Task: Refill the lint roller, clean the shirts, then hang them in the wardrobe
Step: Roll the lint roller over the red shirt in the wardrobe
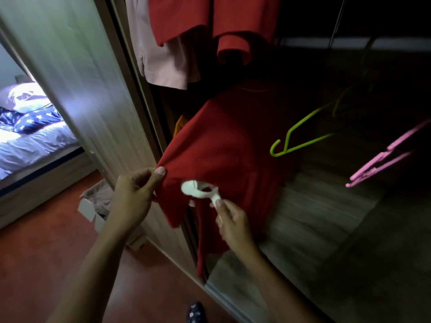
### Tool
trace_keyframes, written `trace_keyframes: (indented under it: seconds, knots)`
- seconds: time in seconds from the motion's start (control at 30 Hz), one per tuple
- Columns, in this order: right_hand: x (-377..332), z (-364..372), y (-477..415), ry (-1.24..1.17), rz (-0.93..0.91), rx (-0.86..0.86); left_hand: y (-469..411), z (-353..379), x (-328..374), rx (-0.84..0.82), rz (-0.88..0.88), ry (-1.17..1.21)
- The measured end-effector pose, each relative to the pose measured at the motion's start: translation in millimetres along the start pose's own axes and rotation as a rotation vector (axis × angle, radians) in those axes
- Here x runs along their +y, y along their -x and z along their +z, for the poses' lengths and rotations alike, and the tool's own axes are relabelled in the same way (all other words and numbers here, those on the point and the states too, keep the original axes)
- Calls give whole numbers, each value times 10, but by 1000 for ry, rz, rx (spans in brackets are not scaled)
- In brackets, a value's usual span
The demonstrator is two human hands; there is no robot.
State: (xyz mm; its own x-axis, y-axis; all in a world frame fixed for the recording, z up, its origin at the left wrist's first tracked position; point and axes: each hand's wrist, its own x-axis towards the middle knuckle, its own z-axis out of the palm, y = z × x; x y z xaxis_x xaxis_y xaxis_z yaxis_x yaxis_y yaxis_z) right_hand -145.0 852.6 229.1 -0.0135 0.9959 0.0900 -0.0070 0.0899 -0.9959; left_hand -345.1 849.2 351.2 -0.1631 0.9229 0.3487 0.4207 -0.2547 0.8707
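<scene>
A red shirt (224, 155) hangs in the open wardrobe, its hem reaching past the wardrobe floor. My left hand (133, 197) pinches the shirt's left sleeve edge between thumb and fingers and pulls it outward. My right hand (231, 222) grips the handle of a white lint roller (198, 190), whose head lies against the shirt's lower front. Another red garment (210, 22) and a pale pink one (163, 61) hang above on the rail.
A green hanger (300, 134) and a pink hanger (382, 164) hang in the dark right half of the wardrobe. The wardrobe door panel (77, 85) stands at left. A cardboard box (93, 206) sits on the floor. A bed (30, 136) lies beyond at far left.
</scene>
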Motion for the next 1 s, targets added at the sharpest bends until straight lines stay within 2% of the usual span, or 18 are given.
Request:
trace_keyframes:
  seconds: [0.13, 0.37, 0.47, 0.6, 0.7, 1.0]
  knots:
    - [-357, -158, -239, -12, -70, 16, -20, -20, 6, 3, 37, -12]
    - [-405, -250, -63, 125, 13, -231, -154, -98, -101, 49, 19, 5]
    - [-368, -235, 73, 83, 35, -292, -127, -90, -109, 37, 39, -50]
    - [-385, -204, 31, -22, 64, -186, -68, -52, -92, -14, 56, -106]
    - [-445, -232, -112, -195, 98, -52, -20, -22, -45, -26, 61, -154]
    - [-667, -528, -767, -498, 112, 212, -8, -50, -2, -58, 96, -132]
